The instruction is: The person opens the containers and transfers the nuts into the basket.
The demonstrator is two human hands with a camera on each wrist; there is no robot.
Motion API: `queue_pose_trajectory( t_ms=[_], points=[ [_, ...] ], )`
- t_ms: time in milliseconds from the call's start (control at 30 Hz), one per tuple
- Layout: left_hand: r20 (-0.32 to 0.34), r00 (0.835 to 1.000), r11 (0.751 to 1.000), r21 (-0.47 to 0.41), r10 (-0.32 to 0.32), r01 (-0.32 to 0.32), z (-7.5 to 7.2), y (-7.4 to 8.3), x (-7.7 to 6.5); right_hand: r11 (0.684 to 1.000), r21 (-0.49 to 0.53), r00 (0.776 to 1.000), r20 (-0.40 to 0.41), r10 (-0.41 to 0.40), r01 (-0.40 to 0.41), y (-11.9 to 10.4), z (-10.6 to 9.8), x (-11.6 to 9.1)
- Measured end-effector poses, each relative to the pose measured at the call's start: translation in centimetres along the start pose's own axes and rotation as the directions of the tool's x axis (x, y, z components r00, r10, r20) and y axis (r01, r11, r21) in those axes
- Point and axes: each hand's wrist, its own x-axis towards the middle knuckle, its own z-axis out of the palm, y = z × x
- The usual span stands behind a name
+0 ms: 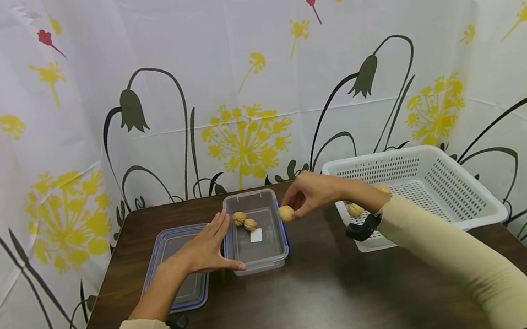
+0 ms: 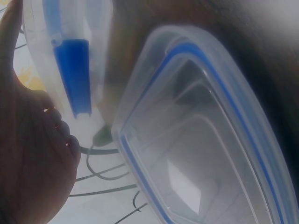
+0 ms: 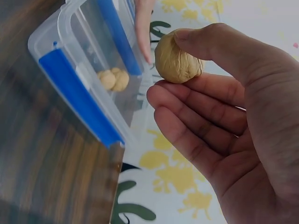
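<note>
A walnut (image 3: 180, 58) is pinched between the thumb and fingers of my right hand (image 1: 314, 194), at the right rim of a clear plastic container (image 1: 261, 253). Inside the container, two walnuts (image 1: 244, 221) lie near its left wall, beside a small white label. My left hand (image 1: 203, 248) has its fingers straight and spread along the container's left side, with the thumb by the near left corner. Blue latches (image 3: 81, 95) run down the container's sides in the right wrist view.
A clear lid with a blue seal (image 1: 193, 296) lies on the dark wooden table (image 1: 293, 316), left of the container and partly under my left arm. To the right stands a white perforated basket (image 1: 466, 188) holding walnuts (image 1: 355, 209). A floral curtain hangs behind the table.
</note>
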Motion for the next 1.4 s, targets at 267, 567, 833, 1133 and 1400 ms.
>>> queue_pose_trajectory(
  t_ms=[267, 567, 833, 1133, 1400],
  points=[
    [-0.002, 1.000, 1.000, 0.013, -0.001, 0.001, 0.2, -0.3, 0.3, 0.998, 0.039, 0.999, -0.020, 0.047, -0.046, 1.2, -1.7, -2.7],
    [0.000, 1.000, 1.000, 0.024, -0.012, 0.012, 0.3, -0.3, 0.2, 0.997, 0.006, 0.997, -0.022, 0.079, -0.079, 2.9, -3.4, -5.5],
    [0.006, 1.000, 1.000, 0.022, -0.011, 0.011, 0.3, -0.3, 0.2, 0.988, 0.036, 0.988, -0.039, 0.150, -0.148, 5.0, -4.4, -8.3],
    [0.006, 1.000, 1.000, 0.001, -0.016, 0.016, 0.2, -0.1, 0.0, 0.957, 0.090, 0.960, -0.034, 0.278, -0.274, 8.1, -4.9, -11.2],
    [0.001, 1.000, 1.000, -0.002, -0.014, 0.014, 0.2, 0.0, 0.0, 0.911, 0.083, 0.915, 0.019, 0.403, -0.403, 10.5, -4.2, -12.9]
  ],
)
